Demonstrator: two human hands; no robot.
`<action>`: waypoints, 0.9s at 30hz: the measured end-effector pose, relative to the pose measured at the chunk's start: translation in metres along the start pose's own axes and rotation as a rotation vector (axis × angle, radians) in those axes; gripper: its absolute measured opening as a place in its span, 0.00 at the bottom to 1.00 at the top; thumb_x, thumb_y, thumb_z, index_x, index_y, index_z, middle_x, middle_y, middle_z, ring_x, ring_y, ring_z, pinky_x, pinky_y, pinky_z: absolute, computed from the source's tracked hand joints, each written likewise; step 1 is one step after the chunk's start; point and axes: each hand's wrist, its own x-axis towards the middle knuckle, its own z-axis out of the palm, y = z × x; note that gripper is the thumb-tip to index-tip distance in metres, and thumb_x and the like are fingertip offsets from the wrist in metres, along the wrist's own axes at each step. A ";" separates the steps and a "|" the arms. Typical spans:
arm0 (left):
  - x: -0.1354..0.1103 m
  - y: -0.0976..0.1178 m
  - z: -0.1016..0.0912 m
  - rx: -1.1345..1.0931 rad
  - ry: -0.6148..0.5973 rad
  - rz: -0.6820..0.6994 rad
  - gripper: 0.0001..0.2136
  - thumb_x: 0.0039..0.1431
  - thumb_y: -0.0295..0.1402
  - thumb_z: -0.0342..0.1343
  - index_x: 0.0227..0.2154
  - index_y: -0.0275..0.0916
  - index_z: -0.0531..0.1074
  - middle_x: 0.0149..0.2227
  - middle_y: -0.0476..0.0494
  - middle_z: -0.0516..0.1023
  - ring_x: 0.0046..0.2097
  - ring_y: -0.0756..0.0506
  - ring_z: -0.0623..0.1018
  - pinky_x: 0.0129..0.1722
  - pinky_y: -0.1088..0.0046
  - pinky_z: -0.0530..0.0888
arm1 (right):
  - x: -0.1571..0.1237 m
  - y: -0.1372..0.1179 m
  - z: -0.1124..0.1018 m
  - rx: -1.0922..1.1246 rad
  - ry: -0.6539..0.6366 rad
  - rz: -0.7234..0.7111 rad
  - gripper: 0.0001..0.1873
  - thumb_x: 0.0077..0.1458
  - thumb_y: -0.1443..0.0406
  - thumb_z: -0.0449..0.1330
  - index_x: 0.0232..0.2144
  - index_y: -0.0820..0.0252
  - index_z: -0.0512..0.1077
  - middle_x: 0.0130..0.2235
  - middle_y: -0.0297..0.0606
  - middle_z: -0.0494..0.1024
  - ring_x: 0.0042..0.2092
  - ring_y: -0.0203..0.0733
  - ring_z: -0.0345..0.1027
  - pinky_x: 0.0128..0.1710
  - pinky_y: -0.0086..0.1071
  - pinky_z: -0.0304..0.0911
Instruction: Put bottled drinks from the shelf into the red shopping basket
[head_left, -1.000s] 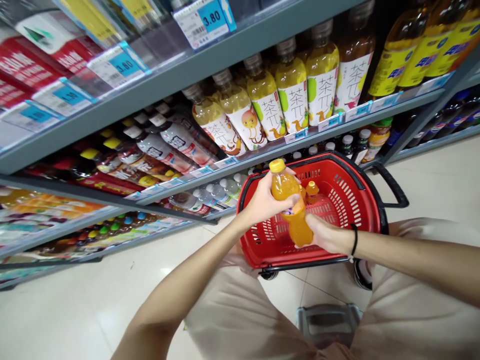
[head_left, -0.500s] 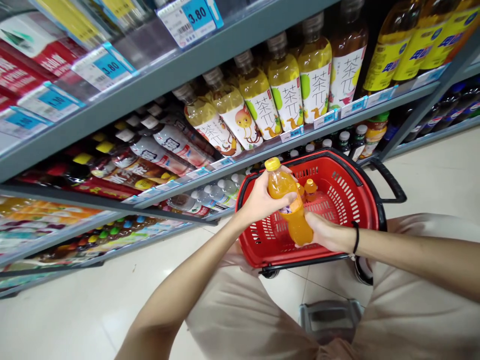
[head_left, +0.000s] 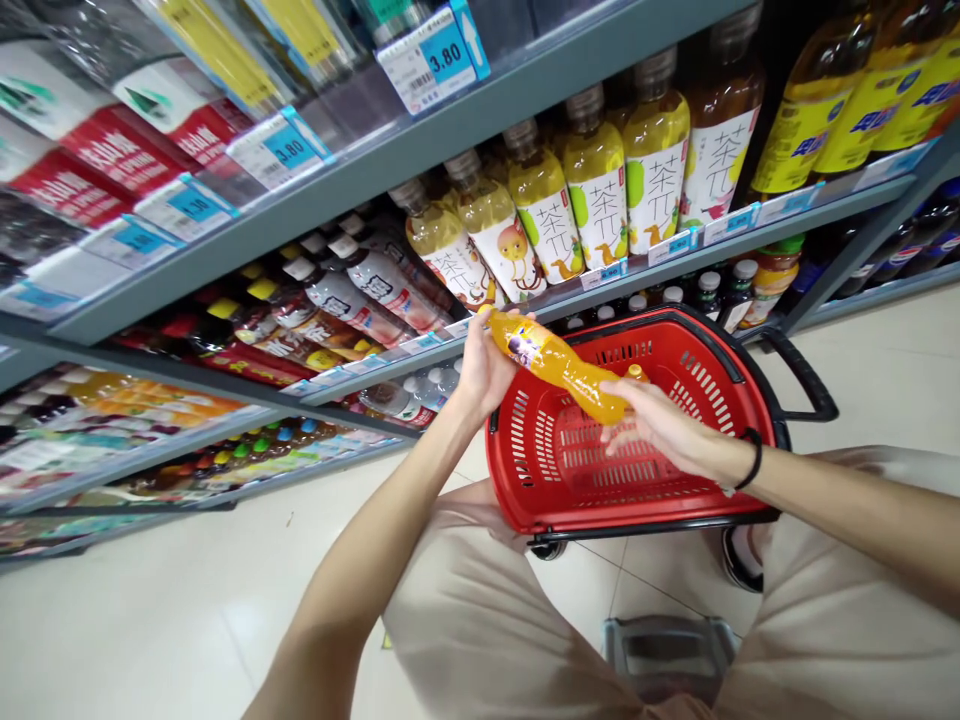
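Note:
A bottle of orange soda (head_left: 559,362) lies tilted between both my hands, above the red shopping basket (head_left: 517,495). Its cap end points left and its base right. My left hand (head_left: 486,368) is closed about the cap and neck end, the fingers partly hidden behind the bottle. At the base, my right hand (head_left: 660,425) grips the bottle with the thumb on top and fingers below. Part of a smaller orange bottle (head_left: 637,372) shows inside the basket behind my right hand.
Shelves of drinks stand ahead, with tea bottles (head_left: 596,190) on the middle level and price tags (head_left: 435,62) along the edges. The basket's black handle (head_left: 806,380) reaches right. My knees flank the basket, and a grey step stool (head_left: 667,650) is below me.
The orange soda bottle has turned from nearly upright to almost level, cap leftward. My left hand has moved from its upper body to the cap end; my right hand has risen with the base.

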 end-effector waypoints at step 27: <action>-0.005 0.000 -0.004 -0.038 -0.003 0.052 0.18 0.56 0.49 0.61 0.42 0.41 0.78 0.50 0.41 0.84 0.56 0.39 0.79 0.46 0.66 0.79 | 0.011 -0.023 -0.040 -0.548 0.175 -0.710 0.35 0.50 0.51 0.76 0.53 0.57 0.69 0.52 0.46 0.80 0.48 0.49 0.79 0.41 0.36 0.77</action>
